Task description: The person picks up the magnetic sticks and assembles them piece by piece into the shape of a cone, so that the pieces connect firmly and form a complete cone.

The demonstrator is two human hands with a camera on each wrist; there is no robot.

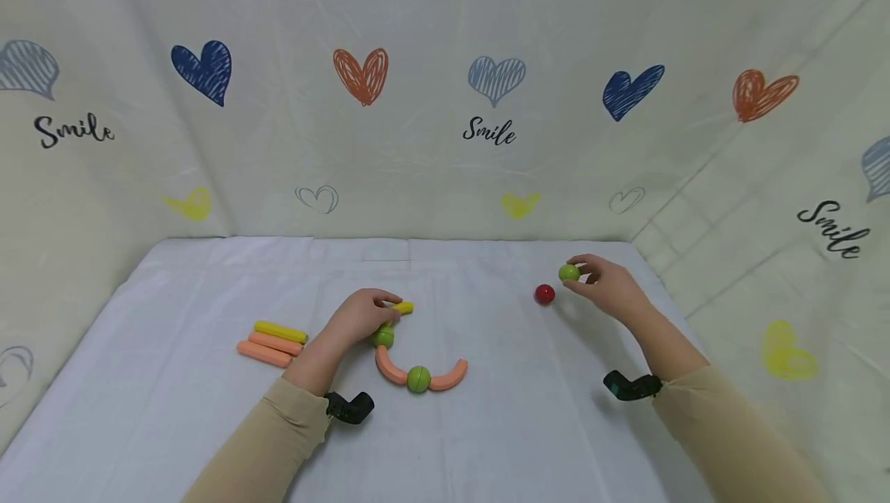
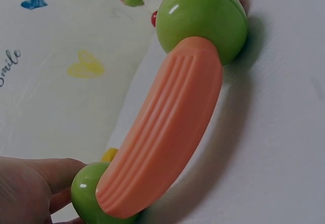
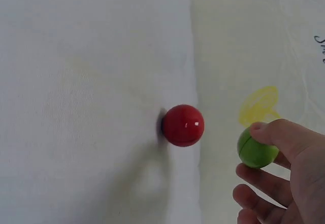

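Note:
My left hand (image 1: 363, 316) pinches a yellow stick (image 1: 405, 307), its fingers hiding part of it. This stick meets a green ball (image 1: 384, 335), close by the left fingers. From that ball a curved, ridged orange stick (image 2: 165, 127) leads to a second green ball (image 1: 419, 379), and another curved orange stick (image 1: 449, 375) continues to the right with a free end. My right hand (image 1: 606, 285) holds a third green ball (image 3: 256, 149) between thumb and fingers, raised above the cloth. A shiny red ball (image 3: 183, 125) lies on the table near it.
Left of the left forearm lie a yellow stick (image 1: 280, 331) and two orange sticks (image 1: 267, 350), side by side. A white cloth covers the table (image 1: 514, 433). Behind it hangs a pale curtain (image 1: 424, 147) printed with hearts and "Smile". Each wrist wears a black camera band (image 1: 631, 385).

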